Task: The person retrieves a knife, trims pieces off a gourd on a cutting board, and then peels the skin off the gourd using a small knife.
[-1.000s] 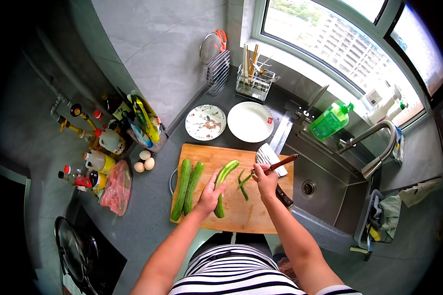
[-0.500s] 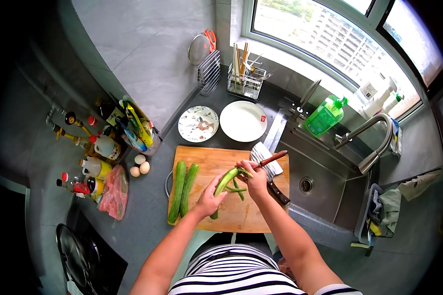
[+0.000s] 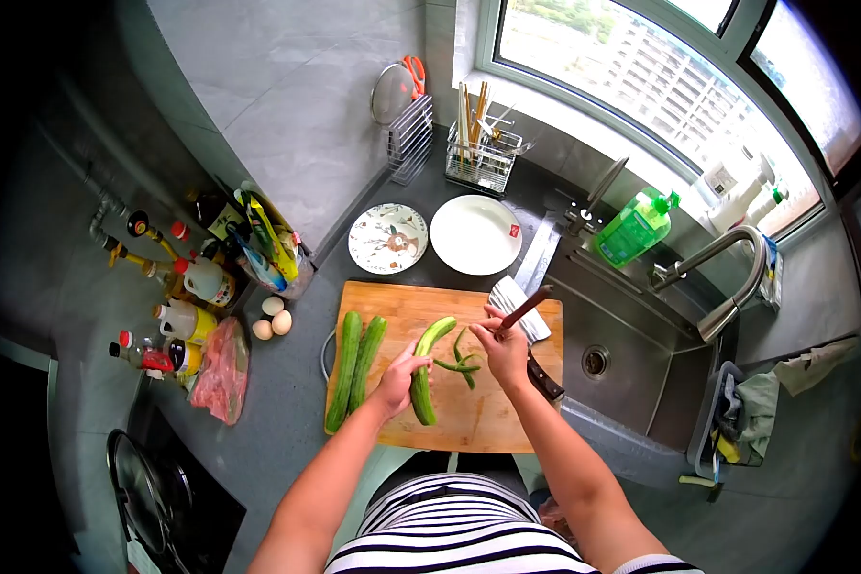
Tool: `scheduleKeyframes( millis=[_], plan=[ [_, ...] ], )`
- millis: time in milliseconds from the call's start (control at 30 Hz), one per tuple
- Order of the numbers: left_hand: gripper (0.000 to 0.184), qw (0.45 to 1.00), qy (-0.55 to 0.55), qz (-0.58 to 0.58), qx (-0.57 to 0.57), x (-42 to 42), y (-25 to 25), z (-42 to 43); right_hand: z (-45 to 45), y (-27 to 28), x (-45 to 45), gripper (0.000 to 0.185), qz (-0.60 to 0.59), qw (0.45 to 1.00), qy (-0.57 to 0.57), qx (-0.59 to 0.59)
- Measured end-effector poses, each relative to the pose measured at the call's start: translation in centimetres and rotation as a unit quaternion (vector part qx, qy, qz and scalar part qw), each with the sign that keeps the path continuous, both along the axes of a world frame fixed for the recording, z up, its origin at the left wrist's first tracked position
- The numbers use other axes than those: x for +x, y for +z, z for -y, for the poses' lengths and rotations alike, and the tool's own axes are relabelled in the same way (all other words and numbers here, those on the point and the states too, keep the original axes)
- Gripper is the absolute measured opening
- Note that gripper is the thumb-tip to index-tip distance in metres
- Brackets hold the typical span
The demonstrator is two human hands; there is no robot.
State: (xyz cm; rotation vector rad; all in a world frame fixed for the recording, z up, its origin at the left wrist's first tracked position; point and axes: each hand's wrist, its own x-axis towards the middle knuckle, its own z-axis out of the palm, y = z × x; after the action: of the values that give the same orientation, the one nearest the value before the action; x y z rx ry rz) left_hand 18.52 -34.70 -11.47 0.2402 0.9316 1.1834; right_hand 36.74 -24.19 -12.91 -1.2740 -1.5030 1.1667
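Note:
My left hand point(image 3: 399, 385) is closed around a cucumber point(image 3: 424, 396) above the cutting board point(image 3: 411, 298). Its upper end is paler, with skin stripped off. In my right hand point(image 3: 505, 356) is a peeler point(image 3: 528, 307), its brown handle pointing up and right; the fingers hide most of its head. Green peel strips point(image 3: 466, 367) lie on the board between my hands. To the left, two whole cucumbers point(image 3: 344, 371) rest side by side. A cleaver point(image 3: 544, 381) with a dark handle lies at the board's right side, partly behind my right hand.
Behind the board stand a patterned plate point(image 3: 387, 239) and a white plate point(image 3: 475, 235). Several eggs point(image 3: 281, 322), bottles and a pink bag point(image 3: 222, 371) are at left. A sink point(image 3: 631, 359) with a faucet point(image 3: 737, 297) lies right, with green soap point(image 3: 635, 230) behind it.
My right hand has moved away from the cucumber's upper end, and the peeler's handle has tilted more upright. The peel strips now lie apart from the cucumber, which stands more upright in my left hand.

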Motion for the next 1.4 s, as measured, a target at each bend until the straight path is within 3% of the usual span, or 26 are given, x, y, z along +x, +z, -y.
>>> scheduleKeyframes(
  millis=[100,133,233,367,433,467,567,700,767,867,967,1033,1100,1167,1267,1400],
  plan=[
    [0.053,0.985,-0.014,0.168,0.042,-0.2,-0.3,-0.1,0.1,-0.2,-0.7,0.014,-0.121,0.985,0.059,-0.104],
    [0.052,0.987,-0.029,0.152,0.046,0.0,0.1,-0.2,0.6,0.0,-1.0,0.017,-0.269,0.931,0.053,-0.242],
    [0.048,0.993,-0.063,0.091,0.042,0.7,2.0,-0.4,0.3,1.3,-1.5,0.019,-0.369,0.868,0.103,-0.317],
    [0.038,0.996,-0.089,0.015,-0.007,0.9,3.1,-0.2,-1.4,-0.3,-1.2,0.025,-0.302,0.91,0.046,-0.28],
    [0.044,0.992,-0.119,0.03,-0.016,0.1,2.0,-0.1,-1.3,0.9,-1.7,0.028,-0.183,0.972,0.046,-0.139],
    [0.056,0.992,-0.123,0.01,-0.017,0.2,1.3,0.0,-0.8,1.4,-1.9,0.026,-0.163,0.973,0.076,-0.142],
    [0.06,0.998,-0.034,0.036,-0.04,1.4,1.8,-0.1,1.2,3.6,-3.1,0.021,-0.088,0.979,0.153,-0.106],
    [0.061,1.0,-0.005,0.028,0.001,2.5,4.3,-0.8,2.6,4.1,-4.0,0.02,-0.001,0.988,0.15,0.022],
    [0.053,0.995,0.012,0.095,-0.034,2.4,3.0,-0.7,2.2,3.9,-4.0,0.02,0.024,0.987,0.147,0.052],
    [0.039,0.97,0.011,0.22,-0.104,2.2,1.0,-0.1,0.0,1.9,-3.5,0.02,-0.071,0.991,0.102,-0.051],
    [0.039,0.977,0.022,0.2,-0.071,2.5,1.7,-0.1,-0.6,1.6,-3.1,0.015,-0.133,0.984,0.062,-0.105],
    [0.04,0.98,0.015,0.19,-0.063,2.3,1.5,-0.1,-0.5,1.6,-3.1,0.012,-0.135,0.986,0.021,-0.096],
    [0.041,0.981,0.01,0.183,-0.06,1.8,1.3,0.1,-1.8,0.0,-2.3,0.009,-0.146,0.988,-0.054,-0.016],
    [0.043,0.982,0.008,0.179,-0.062,1.0,1.2,0.5,-2.7,-0.4,-0.2,0.01,-0.139,0.982,-0.116,-0.06],
    [0.045,0.997,0.013,0.057,-0.049,0.5,3.7,0.1,-2.6,-0.2,1.9,0.013,-0.14,0.967,-0.123,-0.175],
    [0.045,0.997,0.01,0.054,-0.062,0.6,2.1,-0.4,-1.1,-0.3,1.0,0.015,-0.204,0.972,-0.055,-0.106]
  ],
)
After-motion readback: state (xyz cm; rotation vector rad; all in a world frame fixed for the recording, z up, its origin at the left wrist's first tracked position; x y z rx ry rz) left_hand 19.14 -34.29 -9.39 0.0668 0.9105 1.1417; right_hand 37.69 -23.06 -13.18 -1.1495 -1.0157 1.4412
